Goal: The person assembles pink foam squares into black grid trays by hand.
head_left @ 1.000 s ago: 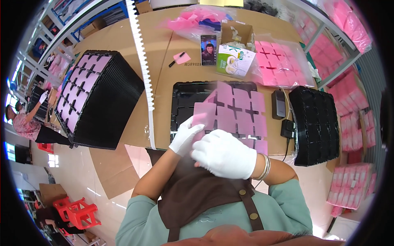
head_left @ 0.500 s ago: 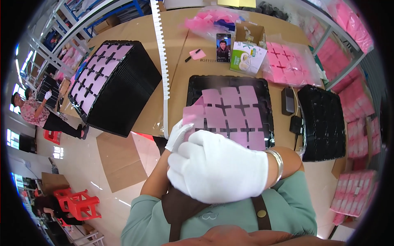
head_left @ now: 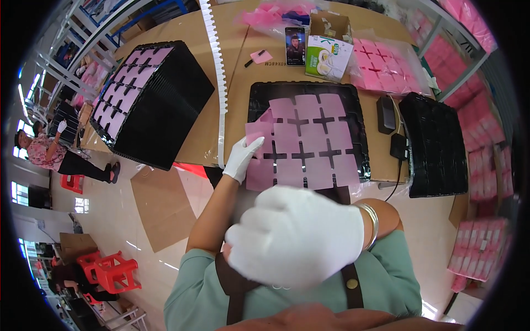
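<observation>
A thin pink sheet [head_left: 314,139] with cross-shaped cutouts lies over a black moulded plastic tray [head_left: 361,160] in front of me. Its left side is creased and partly folded over. My left hand [head_left: 240,159], in a white glove, pinches that left edge between thumb and fingers. Close to my chest, my right hand [head_left: 295,234] is raised, gloved in white and curled closed, with the bracelets at its wrist. Blur and the back of the hand hide what its fingers hold, if anything. The hand stands between me and the tray's near edge.
A tall stack of black trays [head_left: 165,107] topped with pink sheets stands at left. Beyond the tray are a phone [head_left: 295,47], an open carton [head_left: 328,55] and bagged pink sheets [head_left: 381,66]. More black trays [head_left: 433,146] and a power adapter [head_left: 398,146] sit at right.
The view has shifted, so the table appears higher in the picture. My right hand has drawn back from the tray toward my chest, uncovering more of the sheet. My left hand stays at its edge.
</observation>
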Tool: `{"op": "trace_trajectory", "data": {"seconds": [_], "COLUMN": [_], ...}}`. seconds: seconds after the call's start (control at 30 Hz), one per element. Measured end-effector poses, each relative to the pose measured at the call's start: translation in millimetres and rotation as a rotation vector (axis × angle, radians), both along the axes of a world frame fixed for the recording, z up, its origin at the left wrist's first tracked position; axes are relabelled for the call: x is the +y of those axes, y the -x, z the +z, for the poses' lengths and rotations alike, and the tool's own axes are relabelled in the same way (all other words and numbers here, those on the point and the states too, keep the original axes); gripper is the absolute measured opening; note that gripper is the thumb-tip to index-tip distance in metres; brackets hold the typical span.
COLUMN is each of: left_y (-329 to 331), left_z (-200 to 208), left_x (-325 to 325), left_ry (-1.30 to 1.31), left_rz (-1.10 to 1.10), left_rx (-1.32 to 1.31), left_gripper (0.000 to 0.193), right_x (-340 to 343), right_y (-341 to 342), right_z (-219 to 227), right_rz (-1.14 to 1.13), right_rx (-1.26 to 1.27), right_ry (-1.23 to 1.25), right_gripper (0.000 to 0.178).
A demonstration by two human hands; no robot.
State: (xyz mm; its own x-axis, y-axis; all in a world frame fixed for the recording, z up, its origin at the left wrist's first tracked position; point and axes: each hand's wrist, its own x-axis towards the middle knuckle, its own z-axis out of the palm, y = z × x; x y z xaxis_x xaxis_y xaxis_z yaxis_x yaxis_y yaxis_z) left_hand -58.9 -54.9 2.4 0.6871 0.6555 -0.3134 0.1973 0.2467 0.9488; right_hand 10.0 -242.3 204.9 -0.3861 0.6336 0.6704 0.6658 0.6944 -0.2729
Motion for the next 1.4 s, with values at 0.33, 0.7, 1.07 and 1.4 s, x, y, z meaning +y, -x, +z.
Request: {"op": "trace_trajectory", "data": {"seconds": [0.33, 0.7, 1.07, 1.4], "left_y": [-1.2, -1.7, 0.4, -10.7], "left_z": [-10.0, -5.4, -16.0, -3.8], "left_x": [7.1, 16.2, 25.5, 18.8], "left_ry": [-0.022, 0.015, 0.038, -0.062], "left_rz": [0.059, 0.008, 0.049, 0.006], "left_rx": [-0.015, 0.081, -0.072, -0.078], "left_gripper": [0.036, 0.038, 0.034, 0.029], "right_x": [-30.0, 9.1, 20.2, 9.5], "right_y": [-214.4, -202.0, -232.8, -240.8], "right_z": [-185.5, -212.0, -217.6, -229.2], "right_rz": [-1.305, -1.327, -1.136, -1.041], "right_rx": [0.338, 0.16, 0.173, 0.37], "right_ry": [0.707, 0.701, 0.768, 0.795], "right_gripper": [0.034, 0.049, 0.038, 0.034]}}
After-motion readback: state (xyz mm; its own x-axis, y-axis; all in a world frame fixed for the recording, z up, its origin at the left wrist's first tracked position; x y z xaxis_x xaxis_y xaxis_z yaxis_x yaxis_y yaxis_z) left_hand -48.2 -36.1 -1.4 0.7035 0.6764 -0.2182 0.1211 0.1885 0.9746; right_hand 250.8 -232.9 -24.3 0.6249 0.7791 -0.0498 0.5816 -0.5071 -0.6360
